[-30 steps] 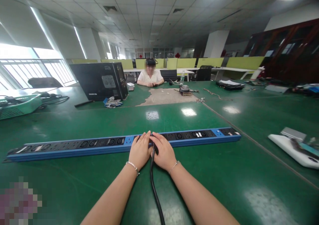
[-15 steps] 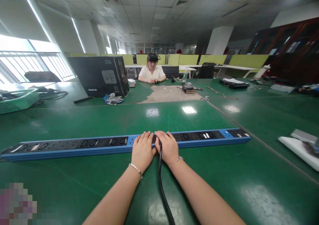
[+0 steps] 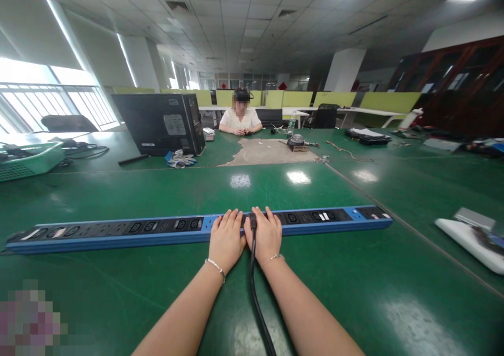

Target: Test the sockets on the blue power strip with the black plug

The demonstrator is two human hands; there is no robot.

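Observation:
A long blue and black power strip (image 3: 157,227) lies across the green table. My left hand (image 3: 226,238) rests over its middle, fingers laid across the top edge. Right beside it, my right hand (image 3: 265,235) has its thumb and fingers around the black plug (image 3: 252,220), which sits at the strip's sockets. From the plug a black cable (image 3: 255,298) runs down between my forearms toward the near edge. The contact between plug and socket is hidden by the fingers.
Across the green table (image 3: 189,188) sits a person (image 3: 241,119). A black computer case (image 3: 161,125) and gloves (image 3: 180,159) are at the left back, a green basket (image 3: 35,161) at far left. A white object (image 3: 468,245) lies at right.
My right hand has shifted slightly on the plug, and more of the plug's black body shows between thumb and fingers. The view has tilted up a little. My left hand stays on the strip.

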